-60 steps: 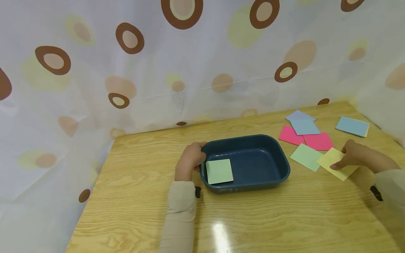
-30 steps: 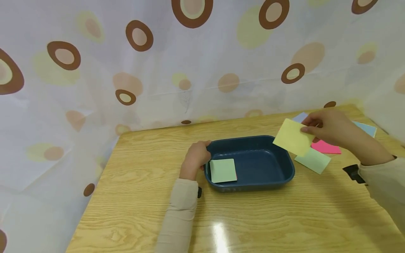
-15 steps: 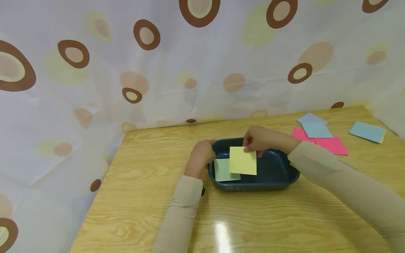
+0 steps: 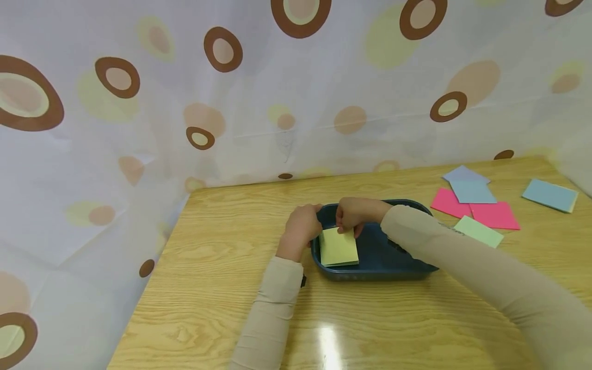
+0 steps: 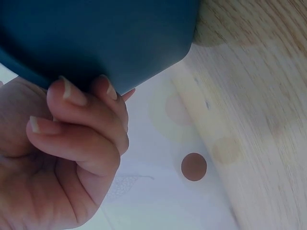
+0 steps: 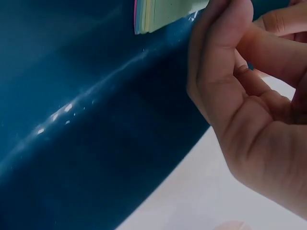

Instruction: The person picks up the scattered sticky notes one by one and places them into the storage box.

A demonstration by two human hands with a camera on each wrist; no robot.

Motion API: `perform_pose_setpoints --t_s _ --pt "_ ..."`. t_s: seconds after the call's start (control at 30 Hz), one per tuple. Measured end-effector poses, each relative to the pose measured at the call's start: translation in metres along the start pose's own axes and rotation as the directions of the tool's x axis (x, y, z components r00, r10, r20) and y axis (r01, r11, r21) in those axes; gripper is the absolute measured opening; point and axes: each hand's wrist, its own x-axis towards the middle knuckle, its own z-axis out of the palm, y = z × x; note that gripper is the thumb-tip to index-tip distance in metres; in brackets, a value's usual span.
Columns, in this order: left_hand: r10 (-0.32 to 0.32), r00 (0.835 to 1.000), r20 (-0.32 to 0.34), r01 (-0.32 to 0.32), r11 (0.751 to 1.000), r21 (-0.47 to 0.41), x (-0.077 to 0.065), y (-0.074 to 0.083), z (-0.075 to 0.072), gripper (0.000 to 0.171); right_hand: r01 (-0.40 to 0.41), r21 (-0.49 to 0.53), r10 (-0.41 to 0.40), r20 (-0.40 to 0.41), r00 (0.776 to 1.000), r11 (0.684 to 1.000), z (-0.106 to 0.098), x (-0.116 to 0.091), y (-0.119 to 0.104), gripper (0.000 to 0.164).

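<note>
Left hand (image 4: 302,225): fingers curled, clamped over left rim of blue tray (image 4: 380,253).
Right hand (image 4: 355,212): inside tray, fingers together, pinching far edge of yellow sheet (image 4: 339,250).
Yellow sheet: tray's left end, atop other sheets.
Pink sheets (image 4: 496,215): right of tray.

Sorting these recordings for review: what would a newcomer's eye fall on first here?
Probably the dark tray mid-table, where the right fingers meet a yellow note at the tray's left end. Next, the vivid pink notes at the table's right, partly under a blue note. Behind, the brown-ringed backdrop stands out.
</note>
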Motion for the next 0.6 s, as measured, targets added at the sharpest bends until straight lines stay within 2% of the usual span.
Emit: perform_pose_setpoints --t_s 0.4,0.6 --pt "0.002 1.0 0.0 -0.002 1.0 -0.004 -0.001 0.0 0.001 0.061 0.022 -0.052 -0.023 -0.02 1.0 0.998 0.012 0.002 -0.003 0.006" --pt "-0.013 1.0 -0.012 0.013 1.0 -0.013 0.0 -0.001 0.002 0.061 0.067 -0.085 -0.071 -0.042 0.997 0.994 0.015 0.0 -0.003 0.008"
